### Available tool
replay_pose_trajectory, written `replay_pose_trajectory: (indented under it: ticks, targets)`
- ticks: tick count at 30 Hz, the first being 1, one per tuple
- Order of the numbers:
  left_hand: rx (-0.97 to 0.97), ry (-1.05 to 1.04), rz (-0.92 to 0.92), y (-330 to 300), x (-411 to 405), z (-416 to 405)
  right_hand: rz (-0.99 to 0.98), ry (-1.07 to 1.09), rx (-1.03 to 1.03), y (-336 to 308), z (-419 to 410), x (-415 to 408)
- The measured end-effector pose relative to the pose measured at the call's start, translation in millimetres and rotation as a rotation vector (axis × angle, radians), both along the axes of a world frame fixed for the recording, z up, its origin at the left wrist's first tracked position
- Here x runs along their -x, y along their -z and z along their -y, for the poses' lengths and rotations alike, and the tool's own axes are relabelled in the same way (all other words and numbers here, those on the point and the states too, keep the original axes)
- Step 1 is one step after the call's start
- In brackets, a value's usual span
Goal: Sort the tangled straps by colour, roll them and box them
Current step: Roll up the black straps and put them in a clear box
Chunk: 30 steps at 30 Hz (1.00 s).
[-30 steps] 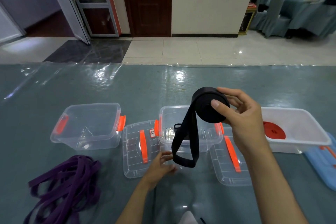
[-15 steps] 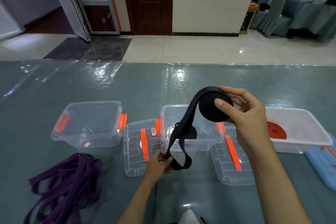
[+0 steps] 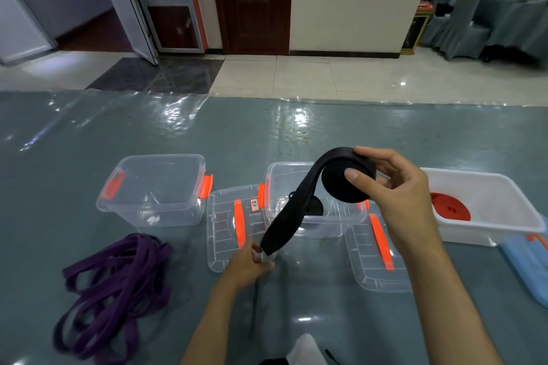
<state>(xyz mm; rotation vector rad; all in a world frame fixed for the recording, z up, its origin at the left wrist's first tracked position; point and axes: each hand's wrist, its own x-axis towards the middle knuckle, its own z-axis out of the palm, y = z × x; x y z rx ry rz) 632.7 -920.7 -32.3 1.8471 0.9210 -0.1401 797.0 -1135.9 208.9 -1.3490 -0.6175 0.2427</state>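
Right hand [image 3: 394, 195] holds black strap roll [image 3: 348, 179], thumb and fingers pinching its flat faces, above the middle clear box [image 3: 335, 225]. Free tail runs down-left from those fingers to left hand [image 3: 252, 261], which pinches its end. 1 black roll already in that box; red roll [image 3: 450, 207] in white box [image 3: 504, 216]; left clear box [image 3: 154, 190] empty. Purple straps [image 3: 115, 290] loose on table [image 3: 267, 133].

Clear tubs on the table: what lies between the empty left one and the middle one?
In the head view, a clear lid with an orange handle lies flat between the left tub and the middle tub.
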Motion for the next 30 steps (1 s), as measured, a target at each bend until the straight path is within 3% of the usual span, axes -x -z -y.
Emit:
replay_pose_trajectory:
  ticks: [3, 5, 9, 13, 15, 18, 24, 30]
  targets:
    - [-0.052, 0.252, -0.169, -27.5, 11.9, -6.9, 0.020, -0.069, 0.031, 6.2, 7.2, 7.6]
    - [-0.134, 0.279, -0.164, -55.2, 13.7, -10.2, 0.037, -0.089, 0.058, 11.7, 11.5, 13.0]
    - [-0.244, 0.164, 0.233, -128.5, 3.9, 3.3, 0.064, -0.134, 0.122, 18.7, 18.5, 21.2]
    - [0.022, 0.163, 0.616, -188.5, -6.8, 36.3, 0.027, -0.172, 0.149, 17.9, 19.3, 29.2]
    - [0.081, 0.211, 0.687, -197.2, -8.0, 54.1, -0.032, -0.183, 0.133, 16.5, 19.4, 32.4]
    - [0.083, 0.123, 0.786, -196.3, -7.1, 64.0, -0.100, -0.200, 0.114, 15.9, 24.9, 36.6]
    - [0.253, 0.097, 0.839, -197.3, -2.2, 67.7, -0.152, -0.256, 0.124, 20.9, 34.2, 40.2]
    - [0.184, 0.110, 0.862, -201.4, -4.2, 71.3, -0.158, -0.167, 0.119, 22.6, 30.8, 41.5]
